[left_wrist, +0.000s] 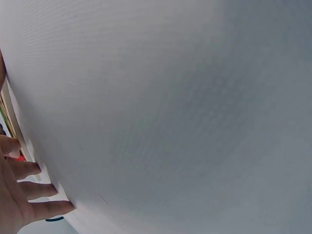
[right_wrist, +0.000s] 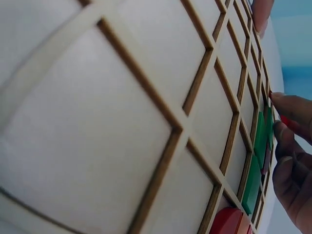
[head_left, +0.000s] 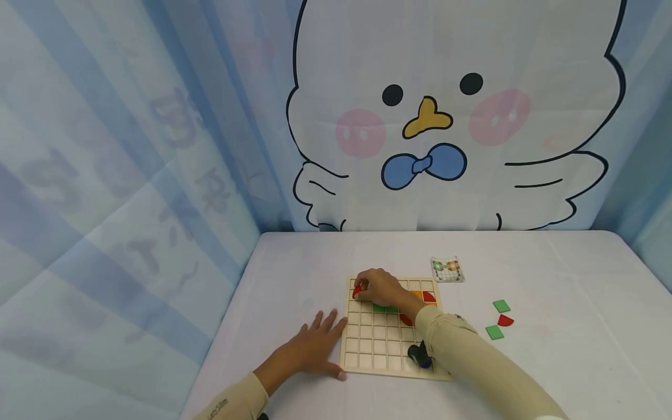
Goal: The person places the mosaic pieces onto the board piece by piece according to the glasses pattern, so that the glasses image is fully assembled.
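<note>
A wooden grid board [head_left: 366, 345] lies on the table. Over its upper left cells, my right hand [head_left: 384, 287] pinches a red rounded piece [head_left: 357, 291] between thumb and fingers. Green pieces [head_left: 385, 309] sit in cells just below that hand, partly covered by it. Farther right on the board are an orange piece [head_left: 417, 294] and red rounded pieces [head_left: 429, 297], partly hidden by the right wrist. My left hand [head_left: 314, 345] rests on the table with fingers spread, fingertips right at the board's left edge. In the right wrist view, green pieces [right_wrist: 252, 187] stand slightly above the grid.
Behind the board's right corner lies a small printed card [head_left: 447, 270] with a coloured grid pattern. Right of the board are two loose green pieces [head_left: 494, 332] and a red rounded piece [head_left: 506, 321]. A printed curtain [head_left: 420, 204] hangs behind the table's far edge.
</note>
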`<move>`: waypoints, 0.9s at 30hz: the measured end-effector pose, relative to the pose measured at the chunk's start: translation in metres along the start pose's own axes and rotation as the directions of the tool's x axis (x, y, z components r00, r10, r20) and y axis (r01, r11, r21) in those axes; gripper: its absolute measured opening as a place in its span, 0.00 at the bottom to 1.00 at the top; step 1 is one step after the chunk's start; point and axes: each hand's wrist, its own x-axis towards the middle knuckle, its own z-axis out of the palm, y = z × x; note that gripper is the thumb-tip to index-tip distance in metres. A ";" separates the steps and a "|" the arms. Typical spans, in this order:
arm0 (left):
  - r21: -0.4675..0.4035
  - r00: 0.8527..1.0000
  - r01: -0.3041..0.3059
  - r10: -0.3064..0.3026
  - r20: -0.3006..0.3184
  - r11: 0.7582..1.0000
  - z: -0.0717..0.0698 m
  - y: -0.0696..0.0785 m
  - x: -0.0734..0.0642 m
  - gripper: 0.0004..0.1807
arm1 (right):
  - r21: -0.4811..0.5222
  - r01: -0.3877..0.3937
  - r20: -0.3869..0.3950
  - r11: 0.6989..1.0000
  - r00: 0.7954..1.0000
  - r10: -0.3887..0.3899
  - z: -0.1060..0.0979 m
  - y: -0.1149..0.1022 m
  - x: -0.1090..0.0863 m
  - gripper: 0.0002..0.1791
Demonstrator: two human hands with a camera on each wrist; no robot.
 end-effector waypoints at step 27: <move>0.003 1.000 -0.015 0.015 -0.003 1.000 -0.003 0.001 -0.002 0.63 | -0.038 -0.024 0.084 0.999 0.996 0.027 -0.006 -0.002 -0.002 0.11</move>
